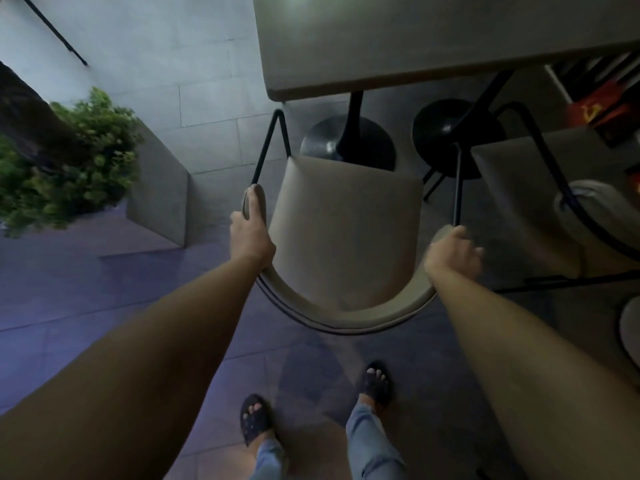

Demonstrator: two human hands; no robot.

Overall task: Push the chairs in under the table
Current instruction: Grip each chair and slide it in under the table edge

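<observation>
A beige chair (346,233) with a curved backrest and thin black legs stands directly below me, its seat front close to the table (398,39) edge but outside it. My left hand (251,233) grips the left end of the backrest. My right hand (452,252) holds the right end of the backrest. The grey tabletop fills the upper middle, carried on black pedestal bases (346,143). A second beige chair (540,199) stands to the right, also out from under the table.
A grey planter (159,188) with a green bush (69,161) stands to the left on the tiled floor. My feet in dark sandals (256,420) are behind the chair. Red objects (602,112) lie beyond the table at the right.
</observation>
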